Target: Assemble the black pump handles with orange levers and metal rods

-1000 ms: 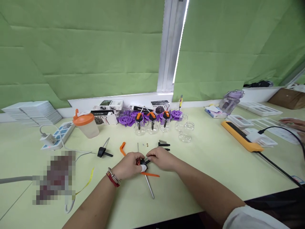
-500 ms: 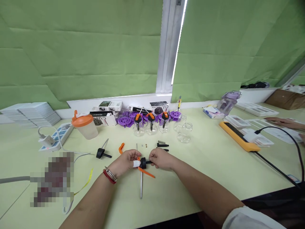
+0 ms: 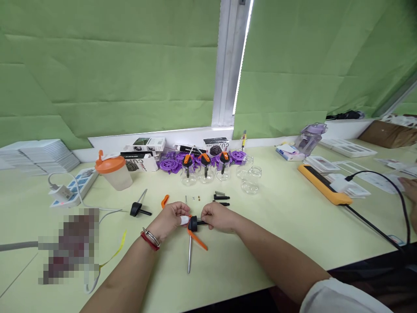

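Both hands meet over the pale green table near its front middle. My left hand (image 3: 169, 218), with a white-taped fingertip and bracelets at the wrist, is closed on a small pump part (image 3: 193, 224): a black cap with an orange lever and a long metal tube pointing toward me. My right hand (image 3: 216, 216) pinches the black nozzle end of that same part. Just beyond lie a loose orange lever (image 3: 164, 201), a thin metal rod, tiny brass bits and black nozzle pieces (image 3: 221, 199).
A row of glass jars (image 3: 205, 174), some with orange-black tops, stands before purple plastic wheels (image 3: 171, 164). An orange-lidded cup (image 3: 111, 172), a power strip (image 3: 72, 191) and another black cap (image 3: 137, 209) are at left. A yellow-orange bar (image 3: 324, 184) and black cable (image 3: 374, 224) lie right; another person's hand (image 3: 411, 188) shows at the far right.
The pump part has turned in my hands: its metal tube swung from pointing lower right to nearly straight toward me, and the orange lever now angles down. The other person's hand pulled back.
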A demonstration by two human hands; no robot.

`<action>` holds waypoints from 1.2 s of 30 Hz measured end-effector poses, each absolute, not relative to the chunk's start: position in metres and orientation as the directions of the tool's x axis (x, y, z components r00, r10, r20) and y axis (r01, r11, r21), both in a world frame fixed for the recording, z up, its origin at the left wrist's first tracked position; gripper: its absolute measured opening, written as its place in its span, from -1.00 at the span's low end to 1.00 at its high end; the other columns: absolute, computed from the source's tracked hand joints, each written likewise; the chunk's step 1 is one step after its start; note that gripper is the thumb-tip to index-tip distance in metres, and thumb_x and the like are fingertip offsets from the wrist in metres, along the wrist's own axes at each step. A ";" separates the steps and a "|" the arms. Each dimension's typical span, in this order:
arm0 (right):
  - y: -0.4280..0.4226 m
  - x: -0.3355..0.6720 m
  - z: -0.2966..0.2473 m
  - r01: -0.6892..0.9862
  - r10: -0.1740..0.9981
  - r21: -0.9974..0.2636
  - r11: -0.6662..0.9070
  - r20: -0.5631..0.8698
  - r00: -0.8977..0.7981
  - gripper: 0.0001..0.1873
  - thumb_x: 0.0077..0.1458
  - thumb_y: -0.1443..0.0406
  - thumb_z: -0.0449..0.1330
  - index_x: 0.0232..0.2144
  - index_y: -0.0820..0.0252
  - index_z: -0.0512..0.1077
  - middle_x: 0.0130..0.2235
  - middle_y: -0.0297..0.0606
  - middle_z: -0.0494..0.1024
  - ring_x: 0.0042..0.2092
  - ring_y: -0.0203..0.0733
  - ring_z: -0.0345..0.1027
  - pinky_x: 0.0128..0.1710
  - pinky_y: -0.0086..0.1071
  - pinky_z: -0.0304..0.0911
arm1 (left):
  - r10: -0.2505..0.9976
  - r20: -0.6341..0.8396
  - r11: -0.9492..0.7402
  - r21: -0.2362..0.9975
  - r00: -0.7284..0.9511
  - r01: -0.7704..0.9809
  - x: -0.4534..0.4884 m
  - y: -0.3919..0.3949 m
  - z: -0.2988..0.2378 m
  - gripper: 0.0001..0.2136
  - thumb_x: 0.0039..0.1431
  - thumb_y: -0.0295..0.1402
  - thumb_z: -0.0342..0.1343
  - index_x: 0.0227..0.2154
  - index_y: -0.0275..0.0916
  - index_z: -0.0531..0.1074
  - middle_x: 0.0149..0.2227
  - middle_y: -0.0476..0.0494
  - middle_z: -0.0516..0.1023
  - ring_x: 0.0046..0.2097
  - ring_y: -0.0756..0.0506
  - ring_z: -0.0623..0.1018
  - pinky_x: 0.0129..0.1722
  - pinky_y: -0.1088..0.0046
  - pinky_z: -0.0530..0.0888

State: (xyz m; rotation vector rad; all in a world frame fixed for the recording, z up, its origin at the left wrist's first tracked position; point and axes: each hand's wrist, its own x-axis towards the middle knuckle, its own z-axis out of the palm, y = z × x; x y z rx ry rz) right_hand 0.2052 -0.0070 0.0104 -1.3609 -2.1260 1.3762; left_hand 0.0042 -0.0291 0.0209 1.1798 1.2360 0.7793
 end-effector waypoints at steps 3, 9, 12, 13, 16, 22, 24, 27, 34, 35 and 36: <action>-0.008 0.206 0.012 0.626 0.827 -0.746 0.227 -0.191 -0.528 -0.89 0.03 0.31 0.13 -0.44 0.23 0.43 -0.47 -0.37 0.42 -0.48 -0.38 0.19 -0.51 -0.51 0.04 | 0.908 -0.359 0.299 0.916 0.214 0.266 0.003 -0.030 0.023 -0.82 -0.17 -0.38 0.21 -0.46 -0.29 0.35 -0.60 0.05 0.45 -0.56 0.06 0.41 -0.48 0.46 0.38; -0.014 0.201 0.009 0.665 0.836 -0.706 0.246 -0.193 -0.514 -0.85 0.08 0.29 0.10 -0.44 0.23 0.42 -0.47 -0.35 0.42 -0.47 -0.37 0.16 -0.50 -0.49 0.00 | 0.853 -0.451 0.352 0.869 0.264 0.348 0.006 -0.036 0.024 -0.78 -0.09 -0.21 0.14 -0.51 -0.29 0.36 -0.68 -0.02 0.44 -0.62 0.00 0.42 -0.60 0.48 0.37; -0.015 0.198 0.005 0.646 0.844 -0.731 0.221 -0.189 -0.502 -0.84 0.10 0.28 0.08 -0.42 0.23 0.42 -0.49 -0.37 0.38 -0.49 -0.38 0.12 -0.51 -0.49 -0.02 | 0.851 -0.451 0.369 0.878 0.268 0.306 0.010 -0.037 0.026 -0.76 -0.11 -0.20 0.17 -0.47 -0.25 0.31 -0.68 0.02 0.45 -0.62 0.00 0.44 -0.59 0.48 0.40; -0.014 0.197 0.004 0.634 0.848 -0.744 0.209 -0.185 -0.497 -0.84 0.10 0.28 0.08 -0.41 0.23 0.42 -0.50 -0.37 0.37 -0.49 -0.38 0.11 -0.51 -0.49 -0.02 | 0.854 -0.452 0.372 0.877 0.259 0.304 0.011 -0.038 0.027 -0.76 -0.11 -0.20 0.17 -0.47 -0.24 0.29 -0.69 0.03 0.44 -0.63 0.00 0.43 -0.59 0.48 0.39; -0.013 0.198 0.004 0.590 0.841 -0.781 0.205 -0.168 -0.514 -0.82 0.10 0.24 0.09 -0.40 0.23 0.43 -0.52 -0.40 0.33 -0.49 -0.38 0.09 -0.51 -0.50 -0.01 | 0.857 -0.461 0.387 0.870 0.230 0.305 0.012 -0.038 0.031 -0.79 -0.08 -0.22 0.14 -0.49 -0.22 0.27 -0.70 0.04 0.43 -0.64 0.00 0.43 -0.61 0.49 0.38; -0.013 0.205 0.017 0.622 0.774 -0.727 0.291 -0.204 -0.599 -0.81 -0.04 0.19 0.22 -0.42 0.22 0.46 -0.54 -0.42 0.33 -0.51 -0.39 0.10 -0.54 -0.49 -0.05 | 0.856 -0.480 0.410 0.857 0.193 0.313 0.007 -0.036 0.039 -0.88 -0.01 -0.31 0.03 -0.53 -0.24 0.30 -0.67 0.00 0.45 -0.60 -0.04 0.48 -0.53 0.43 0.40; -0.014 0.205 0.020 0.660 0.786 -0.693 0.291 -0.220 -0.578 -0.85 -0.02 0.25 0.19 -0.49 0.23 0.45 -0.57 -0.42 0.31 -0.54 -0.40 0.09 -0.55 -0.49 -0.05 | 0.867 -0.468 0.396 0.856 0.171 0.333 0.004 -0.035 0.041 -0.90 -0.02 -0.35 0.01 -0.55 -0.25 0.32 -0.65 -0.01 0.46 -0.58 -0.04 0.48 -0.53 0.43 0.38; -0.014 0.205 0.023 0.687 0.793 -0.680 0.257 -0.258 -0.552 -0.79 0.01 0.25 0.15 -0.57 0.25 0.43 -0.62 -0.41 0.30 -0.58 -0.40 0.10 -0.57 -0.48 -0.04 | 0.882 -0.443 0.374 0.866 0.161 0.330 0.000 -0.035 0.042 -0.91 -0.06 -0.39 -0.01 -0.59 -0.24 0.32 -0.65 -0.01 0.44 -0.58 -0.04 0.47 -0.54 0.43 0.36; -0.013 0.208 0.028 0.702 0.767 -0.677 0.221 -0.323 -0.554 -0.80 -0.02 0.26 0.16 -0.58 0.25 0.47 -0.59 -0.35 0.41 -0.55 -0.37 0.18 -0.55 -0.48 0.02 | 0.893 -0.428 0.372 0.877 0.142 0.304 -0.002 -0.035 0.040 -0.95 -0.17 -0.41 -0.03 -0.65 -0.23 0.28 -0.63 0.01 0.41 -0.64 0.01 0.39 -0.62 0.46 0.25; -0.013 0.209 0.028 0.706 0.766 -0.672 0.223 -0.327 -0.554 -0.80 -0.02 0.26 0.17 -0.58 0.26 0.48 -0.59 -0.35 0.41 -0.55 -0.37 0.18 -0.55 -0.48 0.03 | 0.895 -0.426 0.373 0.877 0.132 0.304 -0.002 -0.035 0.040 -0.95 -0.18 -0.41 -0.04 -0.65 -0.22 0.27 -0.63 0.01 0.40 -0.65 0.02 0.37 -0.63 0.47 0.24; -0.012 0.209 0.029 0.710 0.765 -0.668 0.224 -0.331 -0.552 -0.80 -0.02 0.26 0.17 -0.58 0.26 0.48 -0.60 -0.35 0.41 -0.56 -0.38 0.17 -0.55 -0.48 0.03 | 0.899 -0.423 0.372 0.876 0.119 0.307 -0.003 -0.034 0.039 -0.95 -0.18 -0.42 -0.04 -0.65 -0.22 0.26 -0.64 0.02 0.39 -0.66 0.03 0.34 -0.64 0.48 0.22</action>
